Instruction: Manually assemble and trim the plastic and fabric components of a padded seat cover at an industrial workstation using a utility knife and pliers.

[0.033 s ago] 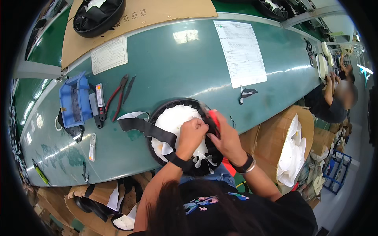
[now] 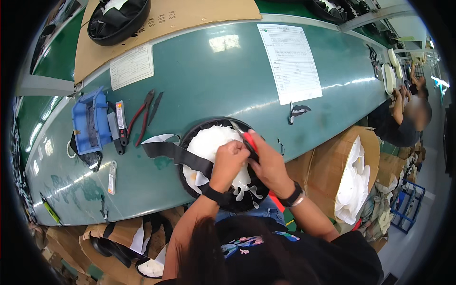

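A round black padded piece (image 2: 260,186) with a raised rim sits at the table's near edge, in front of my body. A white moulded insert (image 2: 213,138) with wavy lobes on its lower right side lies inside it. My left hand (image 2: 231,164) rests over the insert, fingers closed in a pinch; what they hold is hidden. My right hand (image 2: 271,164) grips a tool with a red and black handle (image 2: 249,139), its slim metal tip pointing up and left near the far rim. A black strap with a white underside (image 2: 171,152) trails out to the left.
Left on the green table (image 2: 194,90) are a blue bin (image 2: 86,123), cutters with red handles (image 2: 141,118) and a grey knife (image 2: 115,129). A printed sheet (image 2: 292,64) lies beyond my hands. A carton of white pieces (image 2: 313,161) stands right; a co-worker (image 2: 399,121) is beyond it.
My right hand has shifted slightly left, and the tool has turned and moved with it. Its metal tip now shows more plainly. My left hand has barely moved.
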`<move>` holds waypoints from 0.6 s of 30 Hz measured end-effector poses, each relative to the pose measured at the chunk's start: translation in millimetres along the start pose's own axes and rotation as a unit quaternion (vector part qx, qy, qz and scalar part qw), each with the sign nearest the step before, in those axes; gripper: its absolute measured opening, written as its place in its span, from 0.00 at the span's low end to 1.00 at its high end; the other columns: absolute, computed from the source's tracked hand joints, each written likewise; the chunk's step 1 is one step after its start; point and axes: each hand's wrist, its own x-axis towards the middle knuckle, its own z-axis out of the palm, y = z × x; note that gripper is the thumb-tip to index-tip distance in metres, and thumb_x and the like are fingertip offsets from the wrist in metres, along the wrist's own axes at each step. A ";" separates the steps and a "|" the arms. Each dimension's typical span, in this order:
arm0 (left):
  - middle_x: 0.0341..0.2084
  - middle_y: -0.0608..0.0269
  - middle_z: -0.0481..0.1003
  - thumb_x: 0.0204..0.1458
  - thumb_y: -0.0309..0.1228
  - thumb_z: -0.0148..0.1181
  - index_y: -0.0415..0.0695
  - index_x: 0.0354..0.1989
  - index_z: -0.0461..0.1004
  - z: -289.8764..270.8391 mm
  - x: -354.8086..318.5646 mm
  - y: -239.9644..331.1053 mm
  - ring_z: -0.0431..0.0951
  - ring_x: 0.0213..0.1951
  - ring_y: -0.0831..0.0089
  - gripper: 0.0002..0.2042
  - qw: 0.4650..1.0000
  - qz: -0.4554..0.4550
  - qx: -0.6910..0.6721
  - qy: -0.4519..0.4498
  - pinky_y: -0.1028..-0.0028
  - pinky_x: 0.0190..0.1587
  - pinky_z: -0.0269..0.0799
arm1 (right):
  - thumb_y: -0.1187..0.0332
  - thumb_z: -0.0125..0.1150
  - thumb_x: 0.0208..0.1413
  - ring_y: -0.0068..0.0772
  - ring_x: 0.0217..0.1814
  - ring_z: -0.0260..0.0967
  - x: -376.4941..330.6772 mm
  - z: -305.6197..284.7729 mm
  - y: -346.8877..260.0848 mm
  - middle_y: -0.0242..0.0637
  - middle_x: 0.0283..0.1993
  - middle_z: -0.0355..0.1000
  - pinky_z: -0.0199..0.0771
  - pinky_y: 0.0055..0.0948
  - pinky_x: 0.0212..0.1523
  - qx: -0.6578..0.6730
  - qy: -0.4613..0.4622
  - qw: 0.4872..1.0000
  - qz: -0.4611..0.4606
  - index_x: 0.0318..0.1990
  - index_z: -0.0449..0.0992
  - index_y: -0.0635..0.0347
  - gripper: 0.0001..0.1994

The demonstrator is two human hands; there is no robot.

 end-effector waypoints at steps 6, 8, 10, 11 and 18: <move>0.15 0.67 0.70 0.57 0.35 0.55 0.37 0.31 0.75 -10.9 -8.1 13.9 0.66 0.16 0.82 0.12 0.994 -0.105 -0.023 0.020 0.82 0.17 0.55 | 0.78 0.58 0.47 0.44 0.36 0.73 4.5 9.6 3.8 0.44 0.36 0.73 0.73 0.33 0.33 -0.097 -0.003 0.994 0.056 0.58 0.62 0.64 0.27; 0.15 0.66 0.71 0.59 0.39 0.53 0.37 0.32 0.75 -0.4 -8.1 20.8 0.67 0.16 0.82 0.16 0.993 -0.118 -0.012 -0.011 0.83 0.18 0.57 | 0.77 0.57 0.49 0.44 0.31 0.73 4.9 -10.2 -0.3 0.44 0.32 0.72 0.71 0.29 0.32 0.195 0.008 0.956 0.218 0.55 0.63 0.63 0.23; 0.14 0.64 0.71 0.58 0.38 0.54 0.36 0.28 0.75 3.6 4.6 6.9 0.68 0.16 0.81 0.15 0.994 -0.108 0.016 -0.028 0.81 0.19 0.59 | 0.75 0.58 0.51 0.44 0.32 0.73 0.7 -10.9 -3.5 0.44 0.32 0.72 0.71 0.30 0.33 0.187 -0.010 0.959 0.211 0.54 0.63 0.62 0.22; 0.12 0.59 0.71 0.57 0.40 0.53 0.35 0.26 0.75 6.6 16.4 -8.8 0.71 0.16 0.75 0.18 0.995 -0.043 0.090 -0.003 0.75 0.20 0.63 | 0.75 0.58 0.51 0.45 0.32 0.73 -1.7 -11.3 -3.9 0.44 0.33 0.72 0.71 0.31 0.33 0.164 -0.013 0.968 0.189 0.54 0.64 0.62 0.21; 0.09 0.53 0.69 0.58 0.36 0.50 0.37 0.19 0.67 1.6 -9.6 -2.2 0.74 0.13 0.64 0.18 0.978 0.035 0.189 0.082 0.68 0.20 0.68 | 0.68 0.60 0.55 0.46 0.28 0.71 -3.3 -59.1 8.2 0.42 0.31 0.72 0.71 0.40 0.27 -0.066 -0.037 0.997 -0.004 0.64 0.61 0.48 0.28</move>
